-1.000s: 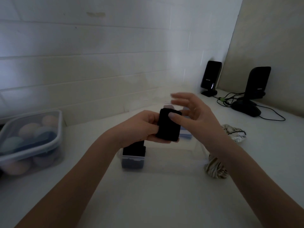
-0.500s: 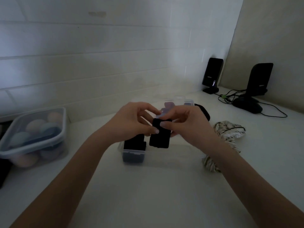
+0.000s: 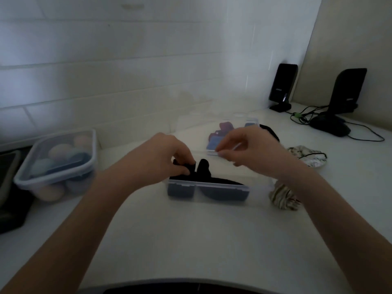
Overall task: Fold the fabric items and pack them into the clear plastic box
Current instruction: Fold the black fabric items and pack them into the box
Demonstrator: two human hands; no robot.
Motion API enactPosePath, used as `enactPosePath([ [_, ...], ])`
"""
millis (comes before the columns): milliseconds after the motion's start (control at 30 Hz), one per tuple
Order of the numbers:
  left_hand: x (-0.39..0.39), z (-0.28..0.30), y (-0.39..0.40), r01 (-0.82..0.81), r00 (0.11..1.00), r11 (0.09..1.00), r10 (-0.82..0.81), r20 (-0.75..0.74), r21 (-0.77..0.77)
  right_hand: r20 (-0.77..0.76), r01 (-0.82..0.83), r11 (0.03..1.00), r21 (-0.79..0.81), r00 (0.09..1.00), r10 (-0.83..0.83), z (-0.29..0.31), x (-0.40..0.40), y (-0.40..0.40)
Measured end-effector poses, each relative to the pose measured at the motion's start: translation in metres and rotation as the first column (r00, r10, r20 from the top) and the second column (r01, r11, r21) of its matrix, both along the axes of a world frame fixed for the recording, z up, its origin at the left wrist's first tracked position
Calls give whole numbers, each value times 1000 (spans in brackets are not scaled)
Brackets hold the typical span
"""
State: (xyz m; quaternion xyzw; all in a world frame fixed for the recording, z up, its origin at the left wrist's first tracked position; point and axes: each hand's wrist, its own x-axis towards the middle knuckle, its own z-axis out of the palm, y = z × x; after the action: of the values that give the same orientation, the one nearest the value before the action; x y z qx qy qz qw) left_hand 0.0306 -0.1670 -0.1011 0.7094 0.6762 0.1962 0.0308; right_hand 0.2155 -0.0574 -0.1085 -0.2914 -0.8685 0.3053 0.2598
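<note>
The clear plastic box point(image 3: 259, 185) stands mid-table with dark folded fabric showing through its front wall. A black fabric piece point(image 3: 203, 169) sticks up out of it. My left hand point(image 3: 163, 160) is over the box's left end, fingers shut on the black fabric. My right hand point(image 3: 250, 149) hovers, blurred, above the box's far right side; its fingers are loosely curled and I see nothing in them. A striped fabric bundle point(image 3: 284, 199) lies against the box's right end. A white patterned fabric point(image 3: 307, 157) lies further right.
A lidded container of pastel balls point(image 3: 57, 164) sits at the left, beside a dark object point(image 3: 10, 200) at the table edge. Behind the box lies another clear container point(image 3: 233, 128) with purple and blue items. Two black speakers point(image 3: 283, 88) point(image 3: 347, 90) with cables stand at the back right.
Both hands have lowered the black fabric from the air into the box. My right hand has let go of it and moved right; my left hand still grips it.
</note>
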Motion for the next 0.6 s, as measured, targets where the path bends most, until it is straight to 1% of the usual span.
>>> enactPosePath([
  [33, 2, 1, 2, 4, 1000, 1000, -4, 4, 9, 33, -8, 1000, -10, 999, 8, 5, 3, 2],
  [67, 5, 3, 4, 11, 1000, 1000, -11, 1, 0, 106, -17, 999, -35, 994, 20, 7, 6, 2],
  [100, 8, 3, 6, 18, 1000, 1000, -18, -1, -23, 212, -23, 998, -66, 977, 37, 6, 6, 2],
  [133, 11, 4, 8, 20, 1000, 999, -20, 4, -49, 323, -28, 996, -84, 945, 54, 4, 4, -1],
  [200, 14, 2, 11, 20, 1000, 996, -18, 26, -90, 493, -49, 998, -45, 868, 65, -5, -4, -6],
  [233, 15, 0, 13, 22, 999, 995, -19, 33, -98, 535, -60, 998, -19, 842, 61, -8, -9, -7],
  [300, 14, -5, 15, 30, 999, 994, -26, 37, -102, 553, -82, 997, -9, 830, 73, -10, -16, -7],
  [367, 14, -9, 17, 10, 997, 997, -5, 71, -72, 511, -82, 997, -10, 856, 76, -7, -16, -6],
  [400, 14, -10, 19, -20, 991, 999, 26, 133, -46, 461, -70, 997, 11, 886, 57, -5, -15, -5],
  [433, 14, -11, 20, -58, 967, 998, 62, 246, -23, 380, -47, 998, 40, 925, 28, -2, -13, -5],
  [467, 15, -11, 21, -93, 918, 996, 88, 387, -6, 272, -12, 997, 72, 962, -8, -1, -10, -6],
  [500, 17, -10, 22, -115, 849, 993, 99, 519, -1, 156, 36, 994, 104, 986, -52, 1, -7, -7],
  [567, 20, -9, 24, -136, 678, 990, 70, 731, 31, -37, 152, 968, 199, 988, -147, 1, -4, -11],
  [600, 22, -9, 25, -162, 586, 985, 49, 809, 57, -87, 214, 937, 275, 976, -197, 1, -3, -13],
])
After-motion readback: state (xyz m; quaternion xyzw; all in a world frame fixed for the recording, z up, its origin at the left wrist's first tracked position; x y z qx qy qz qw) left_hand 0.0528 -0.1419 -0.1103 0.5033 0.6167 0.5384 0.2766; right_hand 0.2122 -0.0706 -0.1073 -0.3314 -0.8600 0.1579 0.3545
